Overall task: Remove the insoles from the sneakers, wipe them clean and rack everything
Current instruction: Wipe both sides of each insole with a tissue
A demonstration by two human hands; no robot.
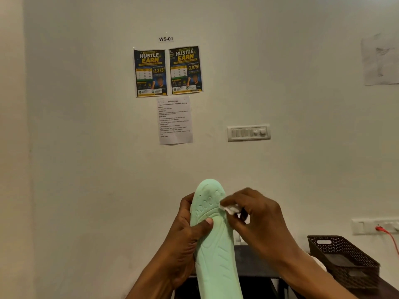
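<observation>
- The mint-green insole (214, 244) is held up in the air in front of the wall, low in the middle of the view, between the two hands.
- Its long axis runs almost straight up and down. The rounded toe end points up and leans a little to the left.
- The face with moulded ovals and slanted grooves is turned toward the camera.
- The left hand (187, 234) grips the insole's left edge, with the thumb pressed across the front and the fingers curled round behind.
- The right hand (259, 221) pinches a small white wipe (230, 209) against the insole's right edge near the forefoot.
- The insole's heel end is cut off by the bottom of the frame.
- The left fingers are mostly hidden behind the insole.
- The wipe is largely covered by the right fingers, so I cannot tell whether it is cloth or tissue.
- A dark perforated basket (345, 275) sits at the lower right, well apart from the insole.
- The small print on the paper sheet (175, 120) on the wall is too small to read.
</observation>
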